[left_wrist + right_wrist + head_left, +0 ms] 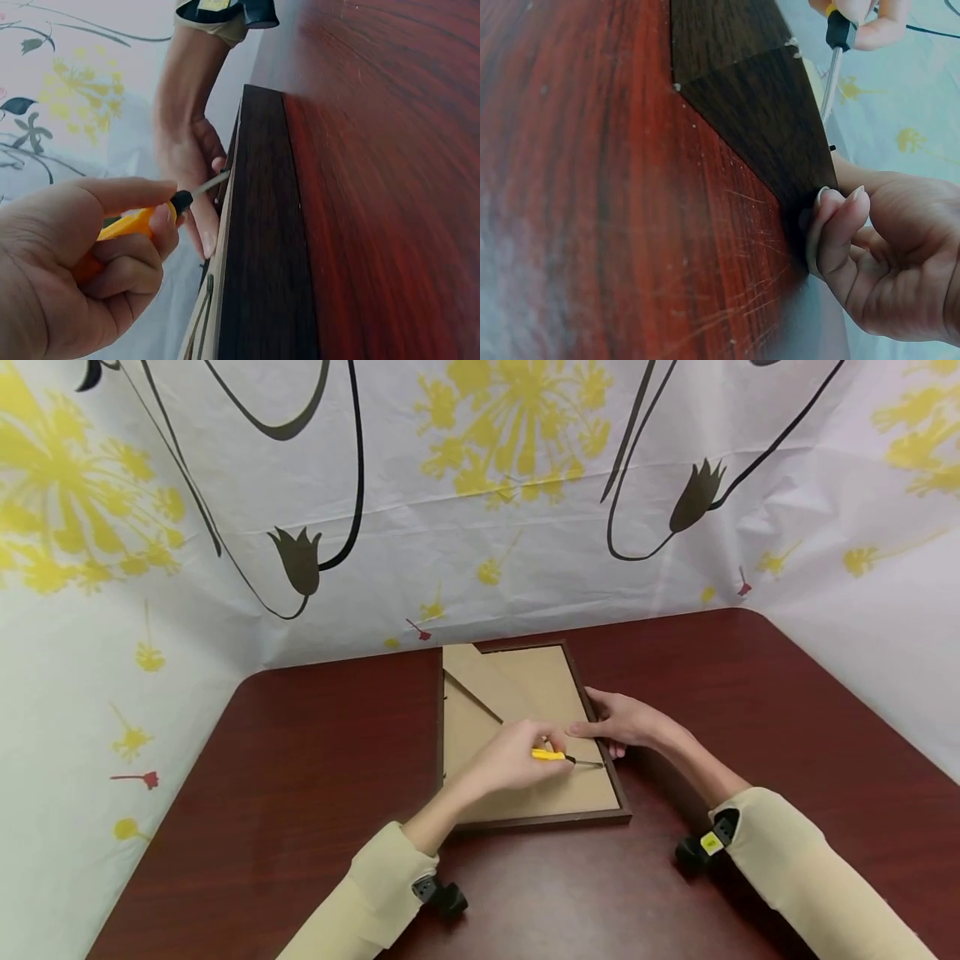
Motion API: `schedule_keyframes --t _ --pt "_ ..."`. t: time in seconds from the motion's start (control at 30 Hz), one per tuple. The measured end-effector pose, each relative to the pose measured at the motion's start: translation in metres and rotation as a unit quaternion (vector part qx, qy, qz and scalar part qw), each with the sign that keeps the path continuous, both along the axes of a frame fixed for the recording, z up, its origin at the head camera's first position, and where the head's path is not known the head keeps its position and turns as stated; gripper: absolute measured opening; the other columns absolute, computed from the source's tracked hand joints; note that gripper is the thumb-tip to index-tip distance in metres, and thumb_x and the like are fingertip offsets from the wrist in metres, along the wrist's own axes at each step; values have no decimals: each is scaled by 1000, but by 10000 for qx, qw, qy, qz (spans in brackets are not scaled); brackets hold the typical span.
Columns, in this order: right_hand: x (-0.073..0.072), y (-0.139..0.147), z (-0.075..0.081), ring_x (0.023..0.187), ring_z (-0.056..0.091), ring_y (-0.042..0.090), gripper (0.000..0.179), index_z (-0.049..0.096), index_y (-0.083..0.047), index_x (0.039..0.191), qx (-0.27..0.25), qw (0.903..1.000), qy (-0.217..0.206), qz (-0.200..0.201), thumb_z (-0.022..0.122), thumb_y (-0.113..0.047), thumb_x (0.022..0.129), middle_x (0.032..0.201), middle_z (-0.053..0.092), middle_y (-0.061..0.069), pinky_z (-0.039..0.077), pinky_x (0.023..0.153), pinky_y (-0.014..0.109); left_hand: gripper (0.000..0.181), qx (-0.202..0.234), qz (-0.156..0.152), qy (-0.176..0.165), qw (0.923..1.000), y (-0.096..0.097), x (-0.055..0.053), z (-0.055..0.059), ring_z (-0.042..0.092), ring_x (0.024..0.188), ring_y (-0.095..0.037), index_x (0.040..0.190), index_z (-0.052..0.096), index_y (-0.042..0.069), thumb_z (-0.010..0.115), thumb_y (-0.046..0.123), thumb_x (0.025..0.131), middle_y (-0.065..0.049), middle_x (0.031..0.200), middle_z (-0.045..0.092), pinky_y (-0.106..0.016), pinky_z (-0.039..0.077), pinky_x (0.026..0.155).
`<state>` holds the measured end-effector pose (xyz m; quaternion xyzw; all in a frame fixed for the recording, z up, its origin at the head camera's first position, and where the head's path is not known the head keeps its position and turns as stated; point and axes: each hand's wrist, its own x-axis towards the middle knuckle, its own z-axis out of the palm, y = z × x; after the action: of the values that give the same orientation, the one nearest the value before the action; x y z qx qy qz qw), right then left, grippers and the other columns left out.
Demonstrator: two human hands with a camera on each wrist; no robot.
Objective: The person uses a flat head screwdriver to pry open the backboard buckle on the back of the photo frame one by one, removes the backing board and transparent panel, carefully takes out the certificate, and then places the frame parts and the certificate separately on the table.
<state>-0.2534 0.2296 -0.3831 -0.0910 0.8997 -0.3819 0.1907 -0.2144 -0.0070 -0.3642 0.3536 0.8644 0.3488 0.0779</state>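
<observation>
A dark wood picture frame [540,821] lies on the table with its tan backing board [585,793] facing up. Across the board runs a cardboard stand flap [491,683], its lower end hidden behind the left hand. My left hand [513,758] grips a screwdriver [549,754] by its yellow handle. The metal shaft points right, its tip at the inner side of the frame's right rail, near a small dark tab [832,148]. My right hand [626,718] holds that rail from outside, thumb on the board and fingers curled against the outer side.
The dark red wooden table [322,760] extends around the frame on both sides and in front. White sheeting [495,552] with yellow and grey flower prints hangs along the table's back and sides. Both sleeved wrists wear small black cameras [450,900].
</observation>
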Motion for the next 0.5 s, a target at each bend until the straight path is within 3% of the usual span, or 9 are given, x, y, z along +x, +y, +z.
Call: schedule_keyframes --t 0.27,0.37,0.5 --pt "5 -1 -1 47 58 18 101 17 5 158 223 9994 232 -108 74 -46 91 70 58 11 52 52 35 16 200 -695 -386 9966 -28 -6 -2 60 96 -14 108 70 9 73 15 94 -2 106 69 -25 46 85" --pt "9 -1 -1 49 59 20 100 19 7 157 305 9989 354 -103 72 -48 92 73 58 11 53 56 36 19 507 -717 -541 9947 -41 -9 -3 61 97 -15 114 69 5 70 13 96 -5 106 69 -27 47 87" --pt "15 1 0 51 61 22 96 20 8 156 337 9982 490 5 69 -47 94 77 59 10 53 65 36 21 851 -422 -613 9936 -57 -15 -5 60 90 -12 118 67 5 68 13 98 -3 98 69 -27 46 82"
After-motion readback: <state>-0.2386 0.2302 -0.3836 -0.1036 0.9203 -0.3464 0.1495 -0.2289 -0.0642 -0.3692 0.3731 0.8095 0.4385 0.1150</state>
